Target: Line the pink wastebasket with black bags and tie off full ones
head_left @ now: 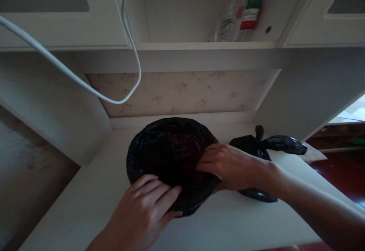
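A round bin lined with a black garbage bag [139, 148] stands on the white surface, its mouth facing up at me. The bag is folded over the rim all round, and its inside is dark. My left hand [151, 205] grips the near left edge of the bag, fingers over the rim on the inner side and thumb outside. On the right edge, my right hand [229, 165] is closed over the bag in the same way, its fingertips inside. A knotted black plastic bag [282, 143] lies just right of the bin, partly hidden behind my right forearm.
The white surface [94, 190] sits inside a white cabinet with a floral wall behind. A white cable [71, 74] hangs down at upper left. On the shelf above stand a clear plastic container [232, 13] and a green-and-red package [253, 5]. A paper [315, 154] lies at right.
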### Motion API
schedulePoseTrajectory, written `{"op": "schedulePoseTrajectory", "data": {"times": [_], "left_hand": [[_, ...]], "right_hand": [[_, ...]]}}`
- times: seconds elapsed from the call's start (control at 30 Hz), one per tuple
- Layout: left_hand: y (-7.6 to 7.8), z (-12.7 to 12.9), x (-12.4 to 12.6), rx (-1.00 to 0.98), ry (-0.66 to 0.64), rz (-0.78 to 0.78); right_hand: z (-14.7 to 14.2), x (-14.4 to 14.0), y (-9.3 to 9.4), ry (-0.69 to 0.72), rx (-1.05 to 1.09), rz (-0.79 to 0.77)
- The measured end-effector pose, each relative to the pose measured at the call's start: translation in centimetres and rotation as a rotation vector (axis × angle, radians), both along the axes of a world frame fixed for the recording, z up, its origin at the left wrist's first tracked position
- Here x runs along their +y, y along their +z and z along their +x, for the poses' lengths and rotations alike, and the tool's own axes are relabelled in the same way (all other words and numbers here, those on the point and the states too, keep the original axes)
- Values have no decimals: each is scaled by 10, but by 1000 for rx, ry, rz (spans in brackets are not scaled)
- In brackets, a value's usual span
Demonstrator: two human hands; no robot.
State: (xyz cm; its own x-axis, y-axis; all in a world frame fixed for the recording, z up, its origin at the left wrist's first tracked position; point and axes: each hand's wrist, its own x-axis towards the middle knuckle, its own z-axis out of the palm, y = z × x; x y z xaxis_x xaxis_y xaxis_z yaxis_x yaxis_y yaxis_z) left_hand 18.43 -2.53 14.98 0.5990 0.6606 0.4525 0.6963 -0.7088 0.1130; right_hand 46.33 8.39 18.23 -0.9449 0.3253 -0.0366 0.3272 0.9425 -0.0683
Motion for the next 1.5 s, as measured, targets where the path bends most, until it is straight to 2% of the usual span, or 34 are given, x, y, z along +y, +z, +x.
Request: {"op": "schedulePoseTrajectory", "data": {"times": [0.1, 0.2, 0.33, 0.4, 0.5, 0.6, 0.7, 0.77, 0.87, 0.97, 1.03, 1.17, 1.27, 1.33, 1.43, 1.5], "left_hand": [[-9, 4, 5, 3, 26, -3], [-7, -7, 12, 10, 8, -68], [8, -32, 21, 46, -57, -230], [13, -48, 26, 87, -43, -273], [14, -78, 34, 171, 75, -179], [7, -97, 32, 237, 239, -35], [3, -85, 16, 270, 268, 9], [2, -59, 0, 283, 186, 27], [1, -9, -16, 184, 113, 127], [-5, 27, -17, 41, 175, 152], [-10, 36, -12, 38, 212, 153], [-14, 25, 2, 85, 153, 90], [-9, 1, 13, 66, 58, -9], [-4, -17, 19, 84, 19, -77], [1, -35, 21, 147, 113, -28], [2, -34, 15, 198, 185, 53]], "right_hand": [[0, 5, -11, -45, -105, 88], [-4, 0, -14, -49, -132, 110], [-6, -16, 2, -65, -81, -101], [-2, -22, 12, -42, -2, -192], [5, -23, 16, 6, 86, -168], [7, -16, 9, -3, 76, -63], [-2, -7, 0, 9, 47, 15], [-11, -1, -5, 27, 22, 63], [-23, 7, -14, 43, -7, 122], [-28, 9, -23, 68, 3, 146], [-28, 6, -25, 66, 15, 134], [-22, -8, -14, 40, 20, 5], [-14, -16, 0, 41, 15, -83], [-9, -17, 6, 27, 21, -85], [-4, -13, 10, -20, 27, -45], [-6, -11, 9, -25, 14, -30]]}}
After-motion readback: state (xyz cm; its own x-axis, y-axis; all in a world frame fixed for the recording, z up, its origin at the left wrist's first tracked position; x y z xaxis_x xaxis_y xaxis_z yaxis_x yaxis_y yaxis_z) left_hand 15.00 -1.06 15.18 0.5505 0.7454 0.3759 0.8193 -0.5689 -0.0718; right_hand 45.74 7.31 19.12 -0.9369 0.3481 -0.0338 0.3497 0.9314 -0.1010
